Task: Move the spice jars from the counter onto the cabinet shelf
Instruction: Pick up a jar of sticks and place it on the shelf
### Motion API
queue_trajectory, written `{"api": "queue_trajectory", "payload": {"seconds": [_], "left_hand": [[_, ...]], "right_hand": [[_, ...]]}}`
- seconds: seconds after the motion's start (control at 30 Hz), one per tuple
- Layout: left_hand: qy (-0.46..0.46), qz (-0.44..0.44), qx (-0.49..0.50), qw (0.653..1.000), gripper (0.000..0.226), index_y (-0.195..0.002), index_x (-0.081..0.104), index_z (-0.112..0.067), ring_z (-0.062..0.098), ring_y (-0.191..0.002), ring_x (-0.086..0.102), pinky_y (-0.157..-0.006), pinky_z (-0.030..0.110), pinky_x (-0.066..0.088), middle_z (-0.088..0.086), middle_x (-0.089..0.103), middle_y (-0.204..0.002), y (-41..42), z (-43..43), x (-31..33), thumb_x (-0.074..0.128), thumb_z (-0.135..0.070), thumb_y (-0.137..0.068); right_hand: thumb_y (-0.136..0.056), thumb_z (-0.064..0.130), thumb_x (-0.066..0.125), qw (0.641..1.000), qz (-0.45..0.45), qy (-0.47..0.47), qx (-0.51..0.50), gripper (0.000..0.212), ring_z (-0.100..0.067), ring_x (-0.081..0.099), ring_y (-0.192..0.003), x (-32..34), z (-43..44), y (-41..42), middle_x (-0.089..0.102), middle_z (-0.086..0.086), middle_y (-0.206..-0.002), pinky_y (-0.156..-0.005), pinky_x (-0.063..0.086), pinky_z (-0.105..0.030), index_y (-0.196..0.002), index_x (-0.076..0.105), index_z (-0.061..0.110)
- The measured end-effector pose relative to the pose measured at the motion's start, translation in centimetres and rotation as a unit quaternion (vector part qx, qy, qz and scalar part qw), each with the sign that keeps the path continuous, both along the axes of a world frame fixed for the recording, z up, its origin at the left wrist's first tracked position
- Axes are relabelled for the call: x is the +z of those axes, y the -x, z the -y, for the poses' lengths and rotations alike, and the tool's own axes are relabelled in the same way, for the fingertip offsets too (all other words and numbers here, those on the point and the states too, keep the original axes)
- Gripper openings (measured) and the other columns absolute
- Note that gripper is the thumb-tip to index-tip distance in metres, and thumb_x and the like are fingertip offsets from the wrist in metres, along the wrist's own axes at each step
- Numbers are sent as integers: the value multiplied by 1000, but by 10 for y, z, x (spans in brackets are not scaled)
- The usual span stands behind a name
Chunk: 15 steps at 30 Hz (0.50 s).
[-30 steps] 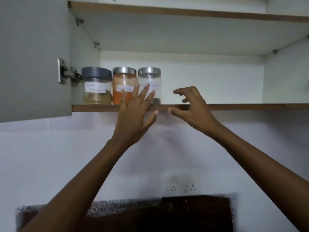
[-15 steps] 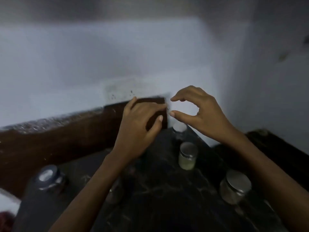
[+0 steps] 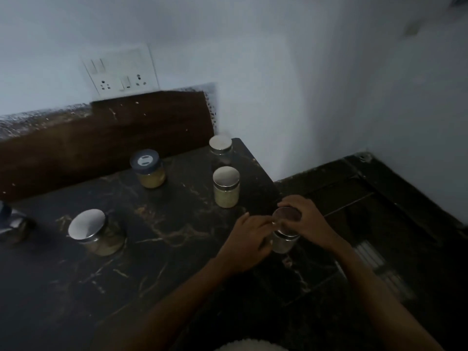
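Both hands are closed on one small jar (image 3: 283,240) with a silver lid, which sits at the right edge of the dark marbled counter (image 3: 157,259); the right hand (image 3: 307,225) curls its fingers over the lid's rim from the far side, and the left hand (image 3: 247,243) curls against the jar's left wall, so the glass is pinched between them; whether its base rests on the counter or is just clear of it cannot be told in the dim, blurred view; the other spice jars stand apart from this small jar; just beyond it is a pale-yellow jar (image 3: 226,187) with a silver lid, upright; further beyond, at the counter's back corner, is a rear jar (image 3: 220,150), also silver-lidded; beyond and to the left of the small jar is a blue-lidded jar (image 3: 149,169) with yellowish contents; well to the left is a wide jar (image 3: 97,233) with a broad silver lid; furthest left, cut by the frame, is an edge jar (image 3: 12,226), too blurred to describe; a brown backsplash (image 3: 101,133) runs behind the counter, with a white socket plate (image 3: 120,70) on the wall above it.
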State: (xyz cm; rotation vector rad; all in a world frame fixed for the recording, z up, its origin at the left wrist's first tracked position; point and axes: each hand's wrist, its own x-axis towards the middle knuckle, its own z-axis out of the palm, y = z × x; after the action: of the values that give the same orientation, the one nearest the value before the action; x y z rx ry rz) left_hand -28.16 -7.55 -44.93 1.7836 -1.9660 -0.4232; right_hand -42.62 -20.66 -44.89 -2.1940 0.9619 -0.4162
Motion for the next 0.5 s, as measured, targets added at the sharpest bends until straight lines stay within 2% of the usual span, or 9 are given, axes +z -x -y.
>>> {"api": "queue_trajectory", "payload": {"seconds": [0.1, 0.2, 0.33, 0.4, 0.5], "left_hand": [[-47, 61, -17, 997, 49, -140, 38, -25, 18, -143, 13, -117, 42, 4, 0, 22, -155, 14, 11, -19, 49, -27, -93], [-77, 112, -33, 990, 53, -142, 34, -25, 19, -145, 6, -117, 44, 3, -2, 13, -158, 20, 15, -29, 48, -29, -92], [-93, 113, -36, 989, 52, -142, 34, -23, 17, -145, -3, -117, 42, 1, -5, 6, -158, 23, 14, -32, 50, -26, -92], [-105, 96, -40, 989, 51, -141, 34, -23, 14, -144, -9, -116, 38, -4, -6, 1, -158, 23, 12, -28, 49, -25, -93], [-98, 25, -11, 995, 61, -145, 24, -20, 5, -138, -14, -119, 36, -2, -5, -2, -158, 19, 6, -16, 53, -21, -92]], "right_hand": [[-71, 22, 77, 999, -48, -20, 13, 60, -23, 34, -131, -26, 11, 18, 40, -6, -139, -110, 28, -38, -126, 52, 19], [-68, 25, 81, 996, -2, -85, 20, 72, -16, 30, -132, -37, 12, 31, 32, -2, -142, -109, 30, -37, -131, 45, 21], [-63, 15, 84, 988, 66, -137, 23, 81, -10, 42, -125, -45, 5, 34, 44, 2, -136, -104, 37, -29, -133, 45, 20], [-62, 11, 84, 984, 96, -150, -7, 74, -10, 48, -121, -46, 2, 32, 51, 7, -128, -98, 43, -24, -126, 50, 24], [-64, 8, 81, 978, 109, -175, -24, 64, -5, 53, -111, -29, -1, 25, 54, 12, -118, -78, 46, -8, -116, 52, 30]]}}
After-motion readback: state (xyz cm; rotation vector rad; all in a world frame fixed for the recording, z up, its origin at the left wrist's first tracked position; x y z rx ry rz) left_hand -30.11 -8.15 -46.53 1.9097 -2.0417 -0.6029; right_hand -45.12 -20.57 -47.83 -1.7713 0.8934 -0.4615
